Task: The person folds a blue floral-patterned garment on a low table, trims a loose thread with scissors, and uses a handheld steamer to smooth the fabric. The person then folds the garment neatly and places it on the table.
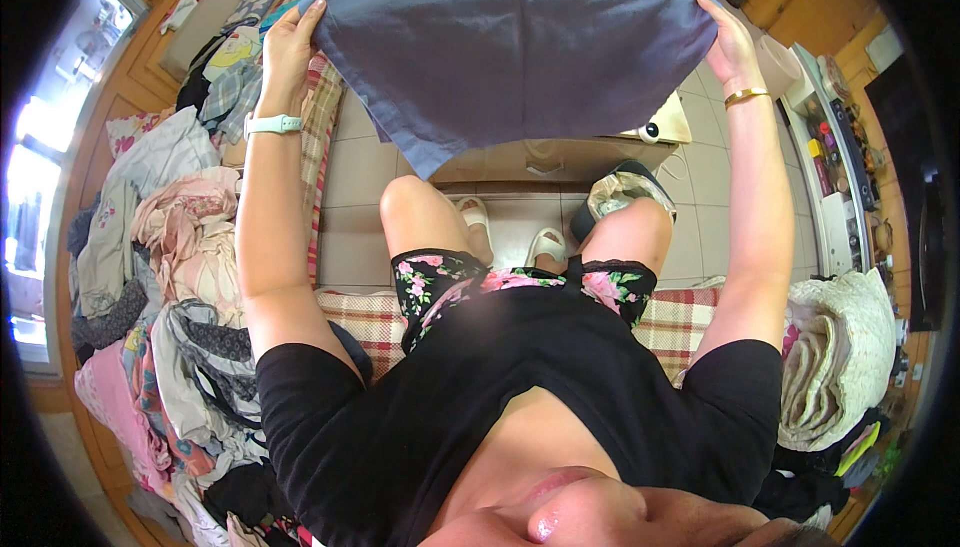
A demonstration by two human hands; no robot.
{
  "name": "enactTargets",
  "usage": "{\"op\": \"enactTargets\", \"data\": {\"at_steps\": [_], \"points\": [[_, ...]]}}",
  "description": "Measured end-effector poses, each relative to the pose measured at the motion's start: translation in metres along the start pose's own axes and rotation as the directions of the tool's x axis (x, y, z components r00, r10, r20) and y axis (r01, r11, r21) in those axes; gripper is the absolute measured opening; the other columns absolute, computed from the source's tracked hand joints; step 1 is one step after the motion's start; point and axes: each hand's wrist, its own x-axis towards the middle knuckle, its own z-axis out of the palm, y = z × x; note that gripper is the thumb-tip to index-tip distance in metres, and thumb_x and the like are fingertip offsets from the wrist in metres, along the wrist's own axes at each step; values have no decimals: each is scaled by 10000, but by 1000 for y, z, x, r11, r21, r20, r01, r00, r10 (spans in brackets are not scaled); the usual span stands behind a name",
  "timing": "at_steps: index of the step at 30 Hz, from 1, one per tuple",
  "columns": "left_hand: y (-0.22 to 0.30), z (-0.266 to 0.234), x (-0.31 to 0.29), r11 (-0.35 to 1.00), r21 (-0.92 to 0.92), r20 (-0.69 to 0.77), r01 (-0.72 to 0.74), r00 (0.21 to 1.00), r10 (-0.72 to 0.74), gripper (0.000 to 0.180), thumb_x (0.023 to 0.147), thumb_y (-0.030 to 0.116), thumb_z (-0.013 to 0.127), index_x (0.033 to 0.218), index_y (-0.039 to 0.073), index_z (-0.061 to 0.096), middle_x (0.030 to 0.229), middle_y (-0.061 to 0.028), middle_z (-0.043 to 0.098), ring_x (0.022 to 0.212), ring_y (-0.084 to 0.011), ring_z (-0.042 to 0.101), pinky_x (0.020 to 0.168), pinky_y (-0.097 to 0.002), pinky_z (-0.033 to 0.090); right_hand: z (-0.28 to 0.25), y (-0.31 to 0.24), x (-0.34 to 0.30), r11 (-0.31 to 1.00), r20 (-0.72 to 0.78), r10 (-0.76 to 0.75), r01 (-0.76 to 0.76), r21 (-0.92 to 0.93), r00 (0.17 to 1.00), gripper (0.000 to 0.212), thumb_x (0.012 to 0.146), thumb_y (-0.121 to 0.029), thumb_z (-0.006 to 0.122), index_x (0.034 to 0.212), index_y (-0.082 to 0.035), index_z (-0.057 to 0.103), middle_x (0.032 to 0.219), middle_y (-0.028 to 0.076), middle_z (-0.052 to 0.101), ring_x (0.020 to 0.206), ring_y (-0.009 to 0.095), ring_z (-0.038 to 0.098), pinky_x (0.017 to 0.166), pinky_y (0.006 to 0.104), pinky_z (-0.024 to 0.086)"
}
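Note:
A blue-grey cloth (pixel 520 57) is stretched wide between my two raised hands, out in front of me. My left hand (pixel 290 42) pinches its left upper corner, with a pale green watch band on that wrist. At the opposite upper corner my right hand (pixel 732 47) grips the edge, a gold bracelet on its wrist. The cloth sags in the middle, and its lower left corner hangs down above my knees. Pale round patches show along its top right edge. Much of the low table behind it is hidden.
Heaped clothes (pixel 190 227) cover the seat at my left. A rolled quilt (pixel 840 357) lies at my right on the plaid sofa cover (pixel 365 322). Beyond my knees stand a low table (pixel 560 162) and a lined waste bin (pixel 625 192). A shelf unit (pixel 835 162) runs along the right.

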Motion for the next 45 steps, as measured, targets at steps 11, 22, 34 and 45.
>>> {"op": "enactTargets", "data": {"at_steps": [11,22,34,45], "points": [[6,3,17,910,250,59,-331,943,327,357,948,113,725,1258,-53,665,1093,-64,736,941,-107,674,874,-232,520,-26,-3,12,989,-53,-118,122,83,992,297,1004,-207,657,1219,-3,675,1190,66,712,1101,175,649,998,349,491],[4,5,47,959,-241,-18,-149,989,149,254,972,139,702,1150,-41,687,1075,-101,734,929,-143,692,844,-262,549,-24,5,18,926,-261,-351,293,-238,899,311,956,-189,722,1205,-4,709,1170,43,715,1079,133,626,966,288,459],[-19,-3,-4,976,-35,-32,-215,976,214,227,1028,161,625,1170,-16,629,1034,-38,687,917,-92,639,844,-239,520,-16,32,-40,943,-186,-327,306,-133,927,310,928,-93,741,1188,67,686,1133,106,726,1026,168,664,933,299,509],[-105,5,70,1000,13,-50,-9,999,9,281,1048,214,593,1130,-53,621,991,-77,700,885,-117,641,824,-255,518,-29,90,26,926,-171,-285,225,-302,943,246,900,-89,763,1130,-6,744,1050,43,753,935,104,665,888,245,500]]}}
